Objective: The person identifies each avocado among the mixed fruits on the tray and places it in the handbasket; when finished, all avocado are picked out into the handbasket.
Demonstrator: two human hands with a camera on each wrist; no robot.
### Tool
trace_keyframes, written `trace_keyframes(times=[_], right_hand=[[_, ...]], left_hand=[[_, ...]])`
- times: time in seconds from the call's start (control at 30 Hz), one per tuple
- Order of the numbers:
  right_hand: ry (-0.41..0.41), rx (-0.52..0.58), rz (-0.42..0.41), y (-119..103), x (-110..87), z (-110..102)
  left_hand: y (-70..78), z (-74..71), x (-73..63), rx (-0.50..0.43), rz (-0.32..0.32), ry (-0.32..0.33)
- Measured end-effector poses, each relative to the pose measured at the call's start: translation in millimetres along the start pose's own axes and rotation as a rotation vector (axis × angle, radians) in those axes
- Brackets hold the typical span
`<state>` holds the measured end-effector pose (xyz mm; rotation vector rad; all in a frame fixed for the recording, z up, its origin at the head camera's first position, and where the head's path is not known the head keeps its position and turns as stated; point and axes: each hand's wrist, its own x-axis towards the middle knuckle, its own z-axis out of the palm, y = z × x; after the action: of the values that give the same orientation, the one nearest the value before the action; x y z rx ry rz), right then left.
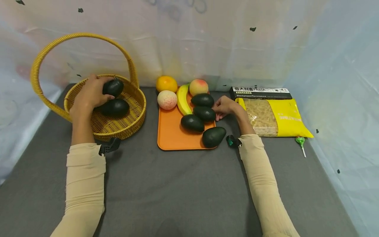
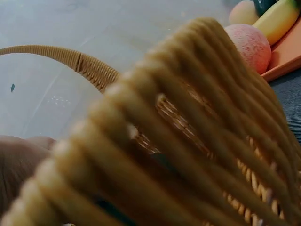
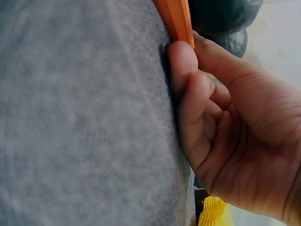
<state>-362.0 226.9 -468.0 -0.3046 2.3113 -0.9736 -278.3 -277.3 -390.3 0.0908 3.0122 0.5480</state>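
Our left hand (image 1: 88, 93) grips an avocado (image 1: 114, 87) at the basket (image 1: 134, 124); our right hand (image 1: 226, 106) pinches the tray (image 1: 173, 137). Probably we are placing; next needs gentle release.

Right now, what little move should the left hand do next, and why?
I think the left hand should gently lower its avocado and let go. It seems to hold it just inside the rim of the basket, close by another avocado, while the right hand pinches the edge of the tray.
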Motion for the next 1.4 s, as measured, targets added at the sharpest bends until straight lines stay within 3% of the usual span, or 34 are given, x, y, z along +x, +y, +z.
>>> trace_keyframes(times=[0.23, 0.4, 0.57, 0.73, 0.83, 1.13, 1.4], right_hand=[[-0.009, 0.003, -0.020, -1, 0.7, -1], [-0.008, 0.004, -0.016, 1, -0.2, -1], [-0.005, 0.010, 0.003, 0, -0.5, 0], [-0.003, 0.009, 0.019, 1, -2.1, 1], [-0.005, 0.005, 0.006, 2, -1.9, 0], [-0.009, 0.009, 0.006, 2, -4.4, -1], [-0.007, -0.001, -0.006, 0, -3.4, 0]], left_hand=[[-3.7, 2.1, 2.0, 0.006, -0.004, -0.050], [-4.7, -4.3, 1.0, 0.023, 0.063, -0.096], [-5.7, -14.2, -2.3, 0.043, 0.144, -0.213], [-4.0, -9.8, -2.3, 0.090, 0.155, -0.311], [-1.6, -6.0, -0.9, 0.084, 0.144, -0.299], [8.9, 6.0, 6.8, 0.063, 0.162, -0.177], [3.7, 10.5, 7.4, 0.050, 0.111, -0.118]])
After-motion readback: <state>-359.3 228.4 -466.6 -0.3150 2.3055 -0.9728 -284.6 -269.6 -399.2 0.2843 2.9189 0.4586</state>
